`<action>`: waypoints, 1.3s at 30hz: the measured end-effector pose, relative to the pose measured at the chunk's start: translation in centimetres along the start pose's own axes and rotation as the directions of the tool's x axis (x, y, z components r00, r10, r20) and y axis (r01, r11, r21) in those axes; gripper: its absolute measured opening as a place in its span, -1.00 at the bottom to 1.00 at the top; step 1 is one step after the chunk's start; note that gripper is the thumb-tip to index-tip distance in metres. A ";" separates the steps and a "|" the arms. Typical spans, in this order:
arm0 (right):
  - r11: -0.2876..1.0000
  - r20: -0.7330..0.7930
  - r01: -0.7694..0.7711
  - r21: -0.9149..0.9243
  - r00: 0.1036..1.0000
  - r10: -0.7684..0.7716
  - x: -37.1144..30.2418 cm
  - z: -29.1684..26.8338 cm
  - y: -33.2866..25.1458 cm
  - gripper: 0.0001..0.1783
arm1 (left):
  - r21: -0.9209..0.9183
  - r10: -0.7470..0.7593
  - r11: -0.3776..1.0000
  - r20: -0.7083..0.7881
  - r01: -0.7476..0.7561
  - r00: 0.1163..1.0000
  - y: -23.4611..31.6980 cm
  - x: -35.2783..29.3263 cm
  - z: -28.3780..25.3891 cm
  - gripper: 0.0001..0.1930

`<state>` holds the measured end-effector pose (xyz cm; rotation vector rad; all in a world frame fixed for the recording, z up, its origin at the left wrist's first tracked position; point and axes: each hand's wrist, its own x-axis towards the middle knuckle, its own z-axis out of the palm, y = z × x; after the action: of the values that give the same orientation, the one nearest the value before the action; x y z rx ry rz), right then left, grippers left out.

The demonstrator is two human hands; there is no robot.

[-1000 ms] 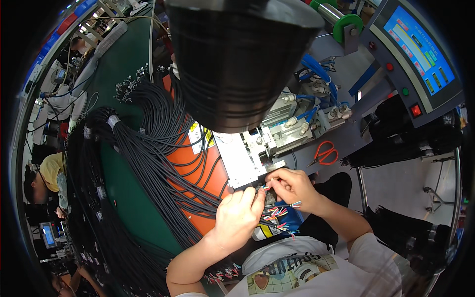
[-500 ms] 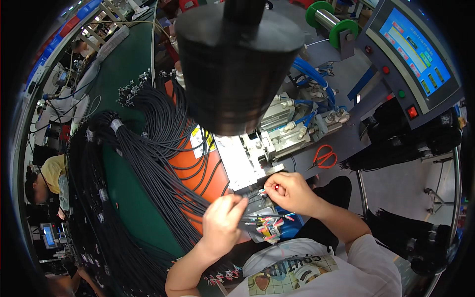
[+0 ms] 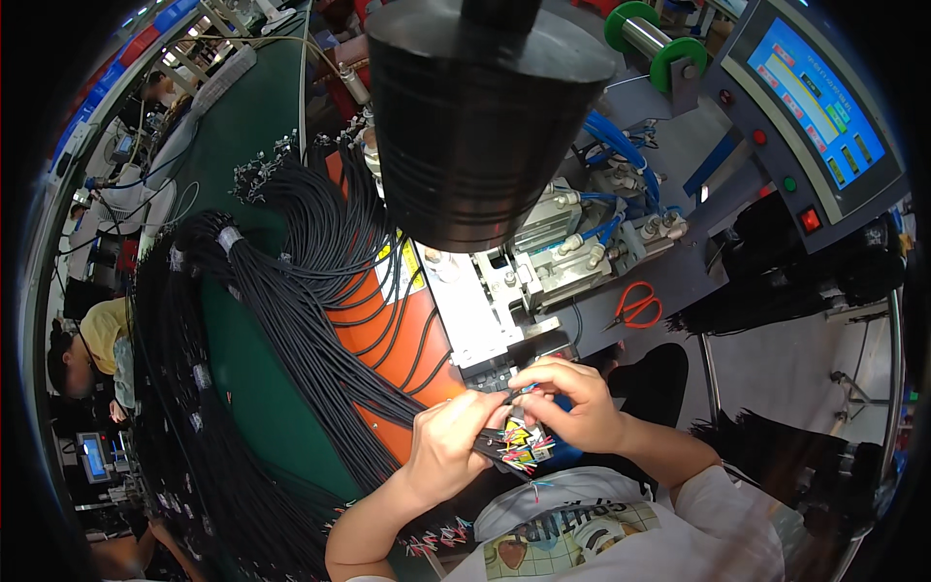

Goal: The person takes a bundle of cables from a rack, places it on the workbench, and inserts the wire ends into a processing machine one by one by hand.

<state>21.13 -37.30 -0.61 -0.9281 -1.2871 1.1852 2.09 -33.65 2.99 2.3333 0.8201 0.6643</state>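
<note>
My left hand is closed, thumb and fingers pinching a black cable near its end. Close against it, my right hand has its fingers curled in a pinch at the coloured wires of that same end. Fingers cover most of the wire tips. Just below both hands lies a bunch of black cables with stripped red, white, green and yellow wire ends. Beyond my fingertips is the front of a bench machine with a bright metal plate.
A long bundle of black cables lies across an orange mat and the green table. Red-handled scissors rest right of the machine. A black cylinder hangs overhead. A control screen and a wire spool stand at right.
My right hand has come down and back from the machine front to meet my left hand. The left has shifted slightly right. The whole view has moved a little.
</note>
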 end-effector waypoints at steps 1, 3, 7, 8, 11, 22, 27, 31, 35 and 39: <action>0.987 0.003 -0.061 0.150 0.998 0.061 0.1 0.0 -0.3 -0.78 | -0.017 -0.011 1.000 -0.038 0.011 0.999 0.0 0.0 0.1 -0.69; 0.925 0.084 -0.271 0.266 0.963 0.258 0.2 -0.9 -0.6 -0.78 | -0.038 -0.026 0.999 -0.076 0.023 0.997 -0.1 -0.2 0.4 -0.68; 0.779 0.186 -0.505 0.373 0.863 0.470 1.1 -1.7 -0.8 -0.90 | 0.203 0.161 0.969 -0.099 -0.138 0.982 -0.3 -0.4 0.9 -0.58; 0.835 0.137 -0.442 0.327 0.897 0.421 1.0 -1.3 -0.8 -0.89 | 0.257 0.182 0.954 -0.076 -0.157 0.980 -0.4 -0.3 0.9 -0.57; 0.969 0.023 -0.243 -0.049 0.969 0.244 0.7 -0.6 -0.8 -0.80 | 0.349 0.219 0.917 -0.039 -0.192 0.975 0.0 -0.3 1.0 -0.61; 0.870 0.044 0.228 -0.437 0.972 -0.232 -0.4 0.4 0.1 -0.64 | 0.063 -0.018 0.998 -0.118 0.026 0.993 0.0 0.1 1.1 -0.83; 0.812 0.154 -0.397 0.427 0.917 0.368 0.1 -0.8 0.3 -0.75 | 0.191 0.046 0.981 -0.058 -0.034 0.997 0.0 0.0 1.1 -0.69; 0.848 0.158 -0.366 0.383 0.931 0.330 0.1 -1.2 0.4 -0.73 | 0.076 0.002 0.997 -0.068 0.003 0.998 -0.3 0.1 1.4 -0.75; 0.836 0.169 -0.359 0.416 0.933 0.316 0.6 -1.4 0.4 -0.75 | 0.060 -0.009 0.998 -0.083 0.014 0.996 0.0 0.5 1.4 -0.80; 0.788 0.200 -0.472 0.395 0.881 0.428 0.7 -1.8 0.8 -0.78 | 0.019 -0.004 1.000 -0.062 0.005 0.998 -0.3 0.5 1.4 -0.84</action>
<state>22.79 -36.28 -1.40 -0.8699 -0.8280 1.8307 3.21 -33.60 1.91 2.3378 0.8623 0.7327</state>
